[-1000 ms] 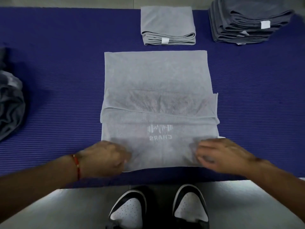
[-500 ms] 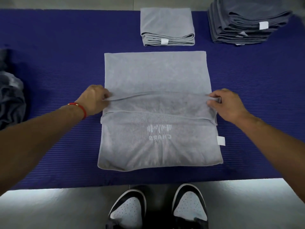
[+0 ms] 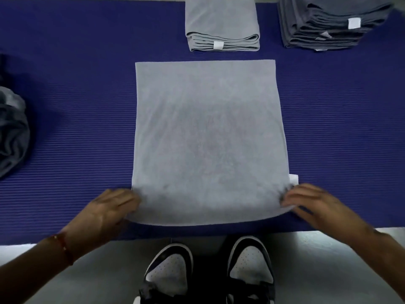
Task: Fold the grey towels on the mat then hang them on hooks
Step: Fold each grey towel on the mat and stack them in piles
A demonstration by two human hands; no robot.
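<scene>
A light grey towel [image 3: 208, 139] lies flat in the middle of the blue mat [image 3: 76, 106], folded in layers with its plain side up. My left hand [image 3: 107, 211] holds the towel's near left corner, fingers at its edge. At the near right corner my right hand [image 3: 313, 205] pinches the cloth, and that corner is lifted a little off the mat. A white tag [image 3: 293, 178] pokes out just above my right hand.
A folded light grey towel [image 3: 221, 20] sits at the far middle of the mat. A stack of folded dark grey towels [image 3: 328, 23] stands at the far right. Crumpled dark towels [image 3: 11, 132] lie at the left edge. My shoes [image 3: 168, 270] stand on the floor below the mat's near edge.
Both hands pulled the towel's upper flap from the middle down to the near edge. The flap now covers the printed logo, and the hands are back at the near corners.
</scene>
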